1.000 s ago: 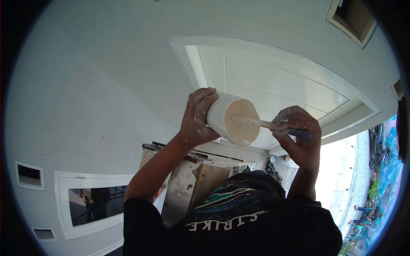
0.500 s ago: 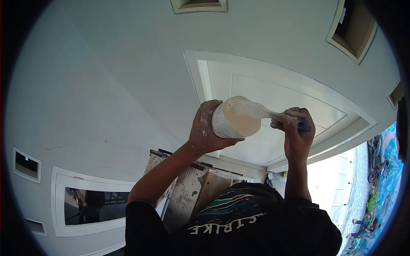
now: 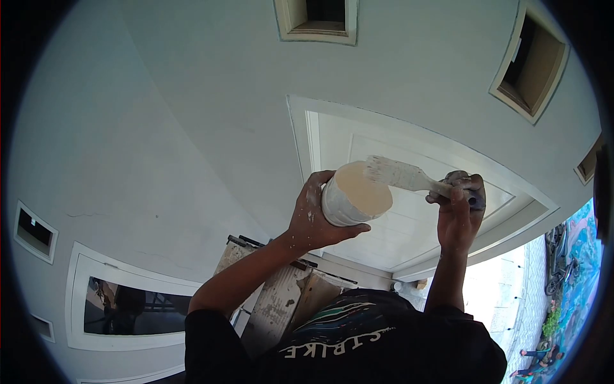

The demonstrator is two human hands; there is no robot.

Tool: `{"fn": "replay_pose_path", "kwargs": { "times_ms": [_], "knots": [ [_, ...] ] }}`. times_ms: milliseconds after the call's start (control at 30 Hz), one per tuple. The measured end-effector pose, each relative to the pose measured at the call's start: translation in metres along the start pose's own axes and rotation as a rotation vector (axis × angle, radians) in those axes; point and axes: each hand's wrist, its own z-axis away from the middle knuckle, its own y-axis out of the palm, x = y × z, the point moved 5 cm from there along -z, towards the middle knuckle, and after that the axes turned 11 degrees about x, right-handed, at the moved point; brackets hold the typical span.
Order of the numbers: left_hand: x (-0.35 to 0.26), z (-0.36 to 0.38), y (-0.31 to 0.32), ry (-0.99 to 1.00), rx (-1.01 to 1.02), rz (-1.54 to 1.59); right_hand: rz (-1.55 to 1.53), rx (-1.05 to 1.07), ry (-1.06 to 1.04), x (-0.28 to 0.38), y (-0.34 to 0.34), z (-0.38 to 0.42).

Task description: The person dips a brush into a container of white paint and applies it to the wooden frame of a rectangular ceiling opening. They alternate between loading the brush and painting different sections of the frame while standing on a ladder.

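Observation:
My left hand [image 3: 312, 211] is wrapped around a white paint tub [image 3: 342, 206], its fingers on the far side and thumb along the near side. Cream-coloured paint [image 3: 361, 190] shows through the tub's tilted opening. In my right hand [image 3: 462, 201] is a paintbrush [image 3: 409, 176], gripped by its handle. The bristles are coated in pale paint and their tip overlaps the tub's right rim in this view. White paint spots mark both hands.
Beyond my hands is a white panelled door [image 3: 409, 141] set in a pale grey wall [image 3: 217, 83]. Framed openings [image 3: 320, 19] sit above it. Below my left arm stands a paint-splattered plank platform [image 3: 276, 307]. At far right are a motorbike [image 3: 558, 259] and people [image 3: 540, 361].
The brush has moved from over the tub's opening to its right rim, tilting with its handle lower. Both hands sit slightly lower in view, and the camera view has shifted.

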Motion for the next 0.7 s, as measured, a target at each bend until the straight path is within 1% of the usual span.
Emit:
{"fn": "replay_pose_path", "kwargs": {
  "times_ms": [67,300,400,467,500,567,600,667,700],
  "knots": [
    [-0.001,0.0,-0.002,-0.002,-0.003,0.002,0.022,0.035,-0.014,0.004,0.002,-0.003],
    [-0.005,0.0,-0.005,-0.004,-0.026,-0.004,0.018,0.041,-0.02,0.005,0.007,-0.01],
    [-0.003,-0.002,-0.006,-0.011,-0.014,0.016,0.039,0.084,0.01,0.004,0.009,-0.012],
    [-0.003,-0.001,-0.008,0.0,-0.02,-0.006,0.15,0.12,0.011,0.011,0.014,-0.016],
    [-0.003,-0.002,-0.008,0.013,-0.026,-0.029,0.151,0.12,0.013,0.014,0.017,-0.017],
    [-0.007,-0.002,-0.01,0.017,-0.034,-0.033,0.335,0.221,-0.001,0.022,0.028,-0.02],
    [-0.008,-0.002,-0.011,0.024,-0.043,-0.04,0.336,0.22,0.0,0.022,0.028,-0.022],
    [-0.008,-0.002,-0.011,0.027,-0.04,-0.043,0.507,0.291,-0.098,0.028,0.032,-0.024],
    [-0.008,-0.003,-0.011,0.03,-0.038,-0.048,0.509,0.293,-0.098,0.031,0.034,-0.025]
  ]
}}
